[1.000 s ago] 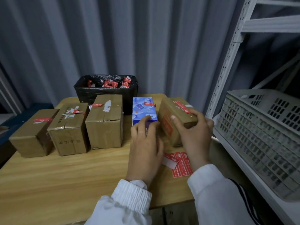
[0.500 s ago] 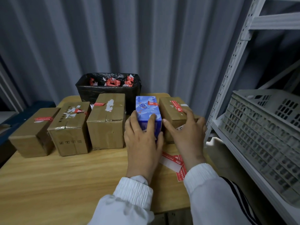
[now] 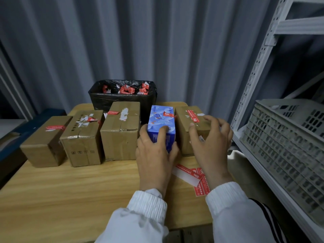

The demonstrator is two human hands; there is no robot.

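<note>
A blue printed box (image 3: 161, 121) stands in a row of boxes on the wooden table (image 3: 61, 188). My left hand (image 3: 154, 155) grips its near end, fingers curled round both sides. Right of it sits a brown cardboard box (image 3: 190, 120) with a red sticker on top. My right hand (image 3: 210, 142) holds that box's near right corner, thumb on top and fingers curled over the right side. A sheet of red stickers (image 3: 194, 178) lies on the table between my wrists.
Three more taped cardboard boxes (image 3: 121, 132) (image 3: 82, 139) (image 3: 45, 141) line the table to the left. Behind them is a black-lined bin (image 3: 122, 99) with red sticker scraps. A metal shelf rack (image 3: 259, 64) with a grey plastic crate (image 3: 287, 135) stands at the right.
Both hands pushed the blue box and the right cardboard box back and together into line with the other boxes. The view has tilted up slightly.
</note>
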